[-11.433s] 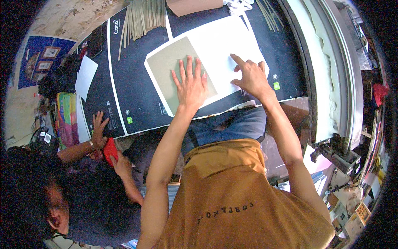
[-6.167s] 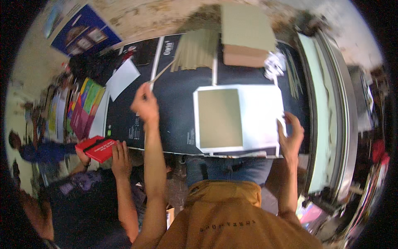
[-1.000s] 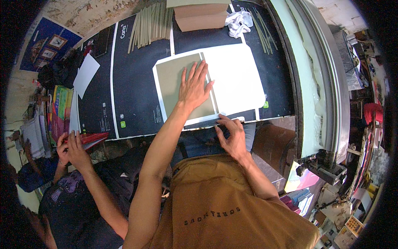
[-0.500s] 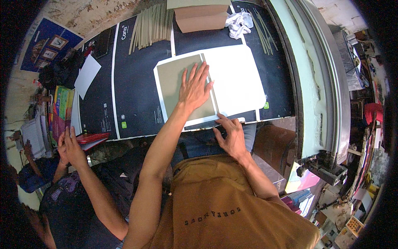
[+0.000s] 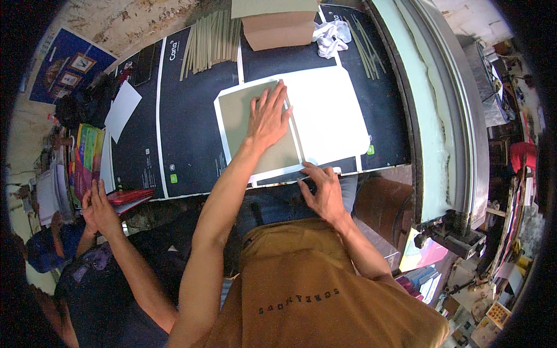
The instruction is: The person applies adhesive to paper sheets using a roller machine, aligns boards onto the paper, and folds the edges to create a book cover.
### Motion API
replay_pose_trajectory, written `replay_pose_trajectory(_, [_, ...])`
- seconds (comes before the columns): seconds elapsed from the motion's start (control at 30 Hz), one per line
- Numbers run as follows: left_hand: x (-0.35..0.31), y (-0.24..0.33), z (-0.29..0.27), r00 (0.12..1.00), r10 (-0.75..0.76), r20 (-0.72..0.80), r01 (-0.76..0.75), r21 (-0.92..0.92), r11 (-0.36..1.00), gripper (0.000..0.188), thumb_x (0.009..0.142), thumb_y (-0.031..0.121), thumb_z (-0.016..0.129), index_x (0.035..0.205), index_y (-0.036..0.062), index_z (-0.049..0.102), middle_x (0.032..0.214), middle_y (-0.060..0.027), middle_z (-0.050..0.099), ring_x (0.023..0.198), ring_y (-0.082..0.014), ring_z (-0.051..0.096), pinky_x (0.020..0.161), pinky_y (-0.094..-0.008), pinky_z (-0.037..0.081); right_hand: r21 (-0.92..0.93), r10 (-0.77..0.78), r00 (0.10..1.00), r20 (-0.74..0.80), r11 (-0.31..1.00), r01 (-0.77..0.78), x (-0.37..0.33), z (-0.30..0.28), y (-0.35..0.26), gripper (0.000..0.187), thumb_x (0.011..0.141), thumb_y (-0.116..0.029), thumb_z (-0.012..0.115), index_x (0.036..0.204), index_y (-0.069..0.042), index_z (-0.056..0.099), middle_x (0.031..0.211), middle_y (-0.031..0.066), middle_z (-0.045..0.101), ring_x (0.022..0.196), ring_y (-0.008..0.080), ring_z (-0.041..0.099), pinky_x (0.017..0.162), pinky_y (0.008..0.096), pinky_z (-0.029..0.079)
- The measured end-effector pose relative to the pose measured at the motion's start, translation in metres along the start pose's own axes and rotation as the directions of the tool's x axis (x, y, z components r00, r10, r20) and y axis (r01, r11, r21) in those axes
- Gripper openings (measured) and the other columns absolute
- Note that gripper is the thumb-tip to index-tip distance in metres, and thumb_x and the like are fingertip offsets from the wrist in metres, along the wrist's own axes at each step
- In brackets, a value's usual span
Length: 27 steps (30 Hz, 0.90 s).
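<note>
A large white sheet (image 5: pixel 331 116) with clipped corners lies on the dark tabletop. On its left half rests a grey-beige board (image 5: pixel 235 119). Alongside the board's right edge runs a narrow grey strip (image 5: pixel 297 130), with a thin white gap between them. My left hand (image 5: pixel 268 119) lies flat on the board, fingers pointing away, their tips near the strip's far end. At the near edge of the sheet, my right hand (image 5: pixel 325 188) touches the strip's lower end with its index fingertip. Its thumb stands apart from the bent fingers.
Bundled thin strips (image 5: pixel 213 40), a cardboard box (image 5: pixel 277 29) and a crumpled white cloth (image 5: pixel 332 39) lie along the far side. A pale green machine frame (image 5: pixel 423 104) borders the table's right. At left, another person's hands (image 5: pixel 100 210) are beside a red book (image 5: pixel 130 197).
My left hand has slid a little farther away along the board, toward the strip's far end. My right hand stays at the near end. The whole view has shifted slightly.
</note>
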<state>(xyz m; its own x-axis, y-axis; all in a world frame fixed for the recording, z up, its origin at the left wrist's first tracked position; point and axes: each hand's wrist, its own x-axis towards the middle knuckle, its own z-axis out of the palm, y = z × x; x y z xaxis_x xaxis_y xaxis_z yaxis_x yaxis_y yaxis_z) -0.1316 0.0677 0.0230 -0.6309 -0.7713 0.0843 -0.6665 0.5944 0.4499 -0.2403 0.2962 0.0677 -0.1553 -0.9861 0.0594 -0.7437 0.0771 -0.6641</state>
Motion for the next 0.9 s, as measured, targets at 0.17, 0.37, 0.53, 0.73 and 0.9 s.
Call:
replay_pose_trajectory(0.17, [0.004,-0.006,0.006,0.995,0.070,-0.065,-0.060,0.148,0.987,0.059,0.103,0.036,0.051,0.152,0.0055,0.043,0.165,-0.0064,0.032,0.151,-0.0332,0.029,0.119,-0.0587,0.023,0.007,-0.012,1.000,-0.015,1.000,0.012,0.002,0.000,0.002,0.030,0.087,-0.015,0.073,0.114,-0.002,0.069,0.131,0.0094,0.067,0.096,0.0321,0.059,0.087,0.0428,0.051])
replay_pose_trajectory(0.37, [0.006,-0.004,-0.003,0.998,0.038,-0.041,-0.033,0.118,0.993,0.056,0.102,0.036,0.052,0.148,0.0052,0.048,0.162,-0.0075,0.037,0.149,-0.0343,0.031,0.118,-0.0613,0.022,0.003,-0.020,0.998,-0.060,1.000,0.021,0.001,0.001,0.001,0.030,0.087,-0.014,0.074,0.114,-0.002,0.070,0.122,0.0105,0.071,0.095,0.0312,0.060,0.085,0.0417,0.051])
replay_pose_trajectory(0.53, [0.031,-0.004,-0.030,0.985,0.131,-0.111,-0.120,0.103,0.987,0.048,0.097,0.039,0.060,0.131,0.0039,0.062,0.145,-0.0115,0.054,0.139,-0.0341,0.042,0.115,-0.0610,0.027,0.134,-0.022,0.988,-0.150,0.990,0.043,-0.006,-0.011,-0.003,0.028,0.085,-0.011,0.076,0.112,-0.002,0.072,0.107,0.0102,0.074,0.091,0.0296,0.062,0.084,0.0404,0.050])
replay_pose_trajectory(0.73, [0.098,0.009,-0.142,0.656,0.319,-0.684,-0.174,0.274,0.946,0.057,0.090,0.033,0.073,0.136,0.0066,0.056,0.138,-0.0142,0.058,0.131,-0.0343,0.049,0.110,-0.0554,0.033,0.148,0.018,0.954,-0.299,0.989,0.028,-0.024,-0.036,0.003,0.021,0.084,-0.006,0.076,0.104,-0.005,0.073,0.106,0.0093,0.074,0.092,0.0296,0.062,0.088,0.0407,0.048])
replay_pose_trajectory(0.9, [0.136,-0.023,-0.201,0.944,0.241,-0.227,-0.051,0.619,0.784,0.045,0.097,0.029,0.065,0.139,0.0152,0.059,0.144,-0.0036,0.060,0.144,-0.0268,0.045,0.121,-0.0617,0.022,0.177,0.057,0.946,-0.318,0.984,0.001,-0.036,-0.047,0.004,0.019,0.087,-0.002,0.073,0.107,-0.002,0.073,0.106,0.0123,0.074,0.098,0.0292,0.064,0.092,0.0379,0.050])
